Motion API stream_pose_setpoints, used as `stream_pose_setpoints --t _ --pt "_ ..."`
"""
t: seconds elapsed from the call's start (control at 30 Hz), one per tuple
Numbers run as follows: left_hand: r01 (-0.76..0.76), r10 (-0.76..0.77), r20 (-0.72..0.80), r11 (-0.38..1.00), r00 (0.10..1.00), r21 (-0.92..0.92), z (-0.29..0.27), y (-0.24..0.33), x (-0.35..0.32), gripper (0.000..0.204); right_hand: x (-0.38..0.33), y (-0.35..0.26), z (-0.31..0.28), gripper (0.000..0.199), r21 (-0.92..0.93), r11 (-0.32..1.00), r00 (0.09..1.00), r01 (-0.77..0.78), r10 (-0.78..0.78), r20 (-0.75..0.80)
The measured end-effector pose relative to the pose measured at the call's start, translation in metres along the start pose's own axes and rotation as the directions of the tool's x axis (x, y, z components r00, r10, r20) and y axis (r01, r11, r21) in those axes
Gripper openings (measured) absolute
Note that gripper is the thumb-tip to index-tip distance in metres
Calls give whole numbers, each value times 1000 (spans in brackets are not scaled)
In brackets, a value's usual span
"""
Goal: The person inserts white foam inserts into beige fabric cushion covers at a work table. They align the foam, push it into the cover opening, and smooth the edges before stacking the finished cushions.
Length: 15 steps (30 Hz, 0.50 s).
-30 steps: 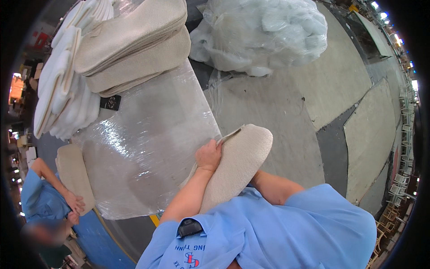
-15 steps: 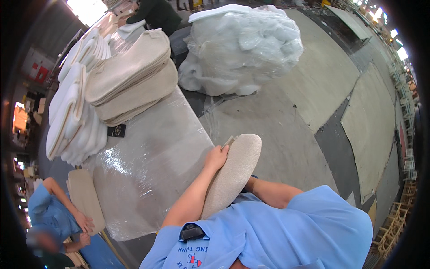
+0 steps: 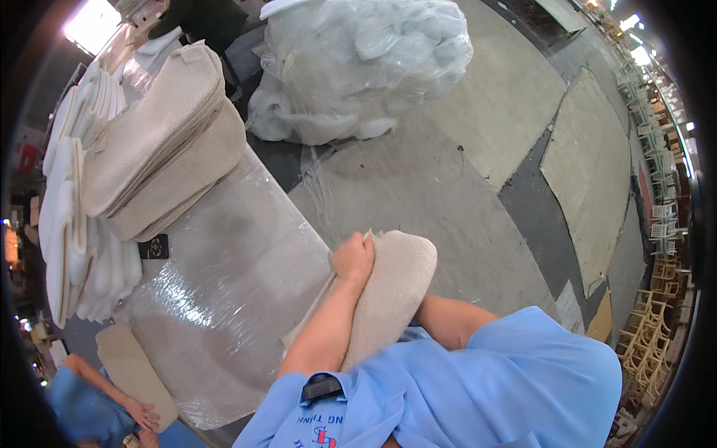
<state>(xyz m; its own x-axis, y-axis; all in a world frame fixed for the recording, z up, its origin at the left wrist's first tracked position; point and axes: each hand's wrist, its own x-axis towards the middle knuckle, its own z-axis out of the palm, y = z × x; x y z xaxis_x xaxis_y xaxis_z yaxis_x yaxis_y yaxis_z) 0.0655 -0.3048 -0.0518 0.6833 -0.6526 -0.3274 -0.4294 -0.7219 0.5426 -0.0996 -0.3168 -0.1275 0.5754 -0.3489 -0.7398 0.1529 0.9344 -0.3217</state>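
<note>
A view from above, looking down over a person in a light blue shirt [image 3: 478, 388] whose shoulders fill the lower middle and lower right of the frame. Just below the centre, the person holds a beige seat cushion [image 3: 392, 287] with a rounded end, tilted on edge against the body. The left hand [image 3: 353, 259] is clenched over the cushion's upper edge, its forearm running down toward the lower edge of the frame. The right forearm passes behind the cushion at lower centre; the right hand is hidden, so its grip cannot be told.

To the left of the cushion lies a counter [image 3: 224, 299] wrapped in shiny clear plastic film, stretching from centre left toward the lower left. A small black object [image 3: 153, 246] rests on it near the left. At the upper left, a stack of beige cushions [image 3: 160, 149] leans on the counter, and beside it, along the left rim, stands a row of white foam pads [image 3: 75, 224].

At the top centre, a large clear plastic bag [image 3: 358, 67] stuffed with white pieces sits on the concrete floor [image 3: 463, 179].

In the lower left corner, another person in blue [image 3: 86, 411] has a hand on a flat beige pad [image 3: 134, 369].
</note>
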Motion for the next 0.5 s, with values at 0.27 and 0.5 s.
stream_pose_setpoints --t 0.27,0.5 --pt "-42 38 -68 997 997 -64 13 -6 2 43 31 -6 19 24 -49 999 1000 -20 19 -7" --pt "-174 175 18 984 984 -43 -31 -23 -12 44 6 -18 15 22 -81 997 992 -10 20 126"
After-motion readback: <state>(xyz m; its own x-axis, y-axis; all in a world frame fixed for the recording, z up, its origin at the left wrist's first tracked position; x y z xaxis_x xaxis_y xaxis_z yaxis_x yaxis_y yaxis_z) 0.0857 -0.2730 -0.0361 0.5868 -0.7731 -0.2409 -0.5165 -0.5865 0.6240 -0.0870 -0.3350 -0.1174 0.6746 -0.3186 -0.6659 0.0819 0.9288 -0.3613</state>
